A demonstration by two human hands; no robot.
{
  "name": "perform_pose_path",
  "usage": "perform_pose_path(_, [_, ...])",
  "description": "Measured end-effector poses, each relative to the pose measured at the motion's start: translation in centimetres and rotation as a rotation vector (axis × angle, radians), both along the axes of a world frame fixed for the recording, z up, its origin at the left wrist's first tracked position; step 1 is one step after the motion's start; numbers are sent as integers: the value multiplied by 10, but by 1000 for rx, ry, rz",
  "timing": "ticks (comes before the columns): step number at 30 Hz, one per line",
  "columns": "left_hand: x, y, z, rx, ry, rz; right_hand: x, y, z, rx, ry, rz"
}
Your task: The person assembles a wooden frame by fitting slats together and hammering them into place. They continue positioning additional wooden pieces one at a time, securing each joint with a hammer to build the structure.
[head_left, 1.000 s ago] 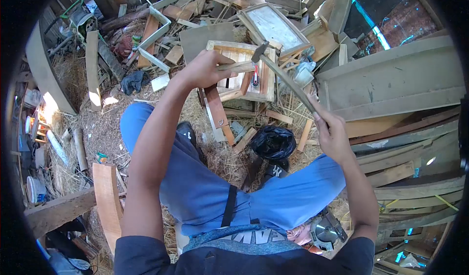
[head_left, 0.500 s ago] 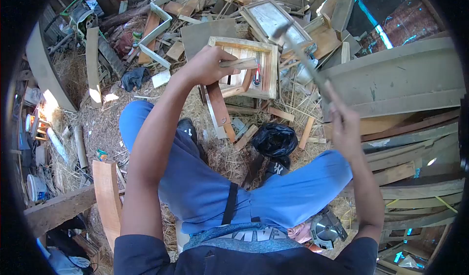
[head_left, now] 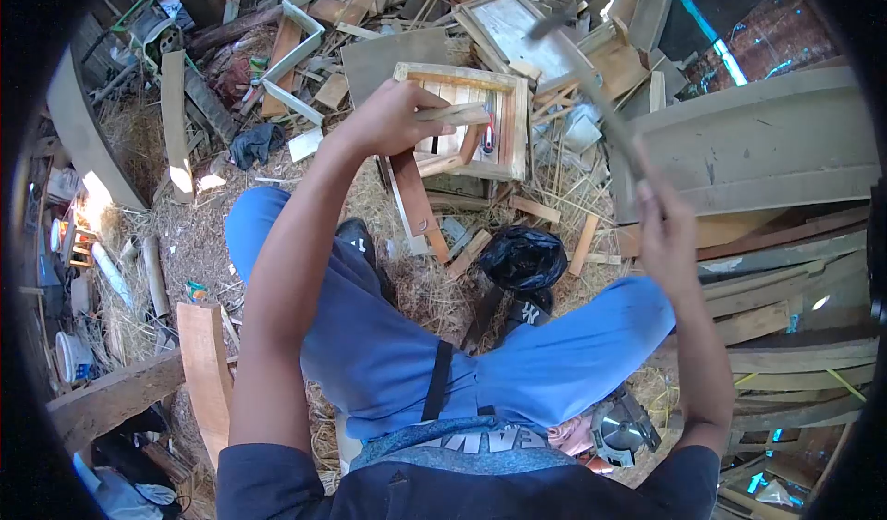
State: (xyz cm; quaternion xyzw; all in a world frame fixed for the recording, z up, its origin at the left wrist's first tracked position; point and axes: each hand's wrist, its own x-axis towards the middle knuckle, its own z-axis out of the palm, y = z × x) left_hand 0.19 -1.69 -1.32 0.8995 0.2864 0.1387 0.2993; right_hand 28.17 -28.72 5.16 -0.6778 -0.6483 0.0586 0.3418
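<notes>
My left hand is wrapped round a short wood piece, held over a wooden frame box. Inside the box lies a red and dark tool. Below that hand, a reddish-brown board slants down beside the box. On the right, my right hand grips the handle of a hammer; its head is raised to the upper left, above a white-panelled frame. The hammer is slightly blurred.
A black plastic bag sits between my feet. Near my right knee is a circular saw. Large grey boards lean at the right. Wood scraps fill the back, and an upright plank stands at the left.
My right hand has moved slightly right and down with the hammer, and the hammer head has shifted up and to the right. My left hand has hardly moved.
</notes>
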Motion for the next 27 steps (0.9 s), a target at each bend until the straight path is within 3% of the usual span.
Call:
perform_pose_path(2, [0, -2, -1, -18, -40, 3, -12, 2, 20, 48, 74, -63])
perform_pose_path(4, [-1, -1, -1, -7, -67, -8, -20, 4, 25, 213, 478, -140])
perform_pose_path(6, [-1, 0, -1, -12, -52, 6, -18, 0, -13, 257, 569, -175])
perform_pose_path(8, [0, 1, 0, -8, -35, 9, -3, -4, -42, 20, -254, 160])
perform_pose_path(9, [-1, 1, 0, 36, -51, 1, -1, -1, -37, 30, -259, 165])
perform_pose_path(11, [0, 2, 0, 79, -56, -20, -4, -2, -20, -356, -7, 45])
perform_pose_path(12, [1, 2, 1, 45, -51, -7, -3, 2, -11, -357, -3, 44])
perform_pose_path(14, [2, -2, -1, -8, -38, 1, -2, 8, 10, -30, -22, 48])
perform_pose_path(15, [2, -2, -1, -13, -33, 6, -6, 6, 20, -37, -18, 43])
perform_pose_path(17, [2, -2, 3, -26, -25, 16, -16, 9, 35, 128, 310, -165])
perform_pose_path(20, [1, -2, 2, -2, -49, 17, -19, -2, -19, 273, 375, -197])
perform_pose_path(21, [1, -3, 1, 1, -50, 18, -19, -6, -31, 276, 375, -196])
perform_pose_path(23, [1, -1, 1, 4, -41, 22, -10, -8, -43, -112, -151, 140])
perform_pose_path(27, [1, -2, 1, 14, -54, -12, -1, -5, -10, -117, -57, 114])
